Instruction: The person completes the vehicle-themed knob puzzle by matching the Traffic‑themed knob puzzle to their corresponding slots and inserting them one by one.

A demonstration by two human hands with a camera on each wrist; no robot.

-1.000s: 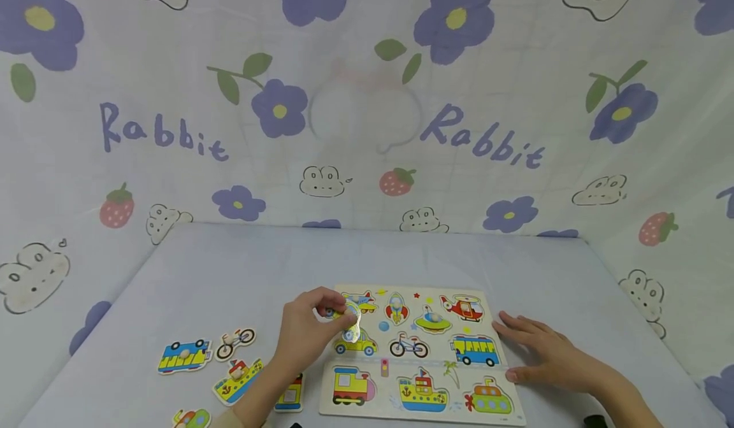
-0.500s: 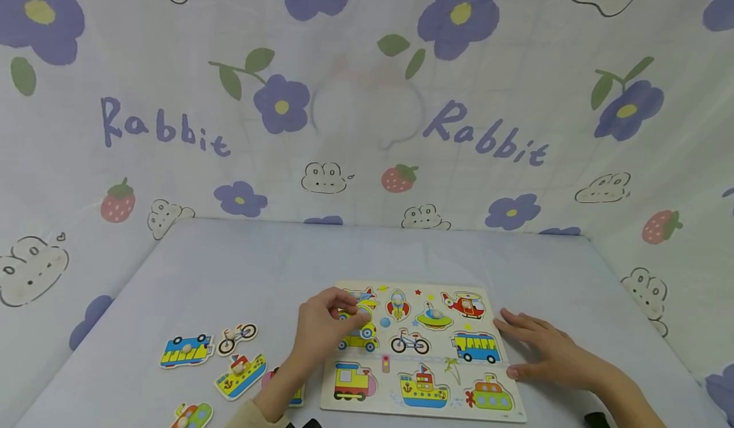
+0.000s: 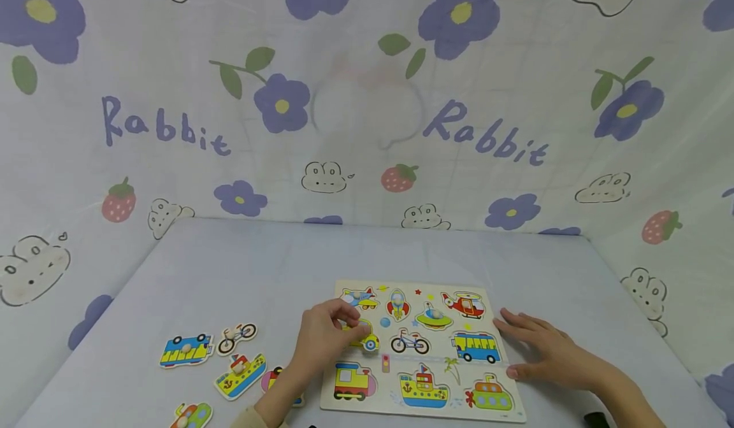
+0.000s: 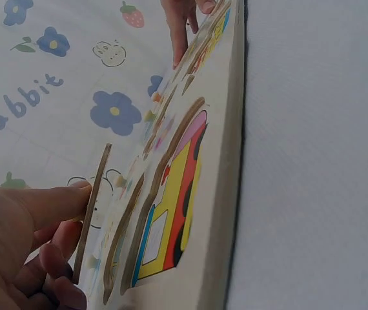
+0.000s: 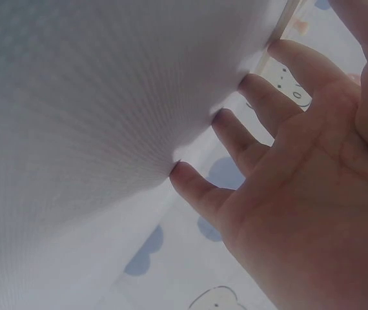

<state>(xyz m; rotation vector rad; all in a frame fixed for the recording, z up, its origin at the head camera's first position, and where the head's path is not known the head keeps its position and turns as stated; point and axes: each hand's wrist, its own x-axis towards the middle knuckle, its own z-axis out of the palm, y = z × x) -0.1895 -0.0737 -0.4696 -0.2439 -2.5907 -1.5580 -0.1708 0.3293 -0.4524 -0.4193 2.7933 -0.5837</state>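
My left hand [image 3: 327, 337] pinches a yellow car puzzle piece [image 3: 371, 341] between thumb and fingers, over the car-shaped recess of the wooden puzzle board [image 3: 390, 377]. In the left wrist view the piece [image 4: 92, 213] appears edge-on and tilted, a little apart from the board; its picture is turned away there. My right hand [image 3: 553, 353] lies at the board's right edge with fingers spread, thumb and index finger by the edge. Its fingertips [image 5: 187, 171] rest on the table cloth in the right wrist view. The airplane, rocket, saucer and helicopter pieces sit in the board's top row.
Loose pieces lie left of the board: a bus [image 3: 186, 351], a bicycle [image 3: 237, 338], a ship [image 3: 241, 376], a submarine [image 3: 193, 416] and a train [image 3: 272, 380], which my left forearm partly covers. A black object [image 3: 596, 420] shows at the bottom right. A patterned curtain [image 3: 367, 97] stands behind.
My left hand has moved right and down with the car piece, from beside the airplane onto the car recess. The piece has been turned wheels-down. My right hand has stayed in place.
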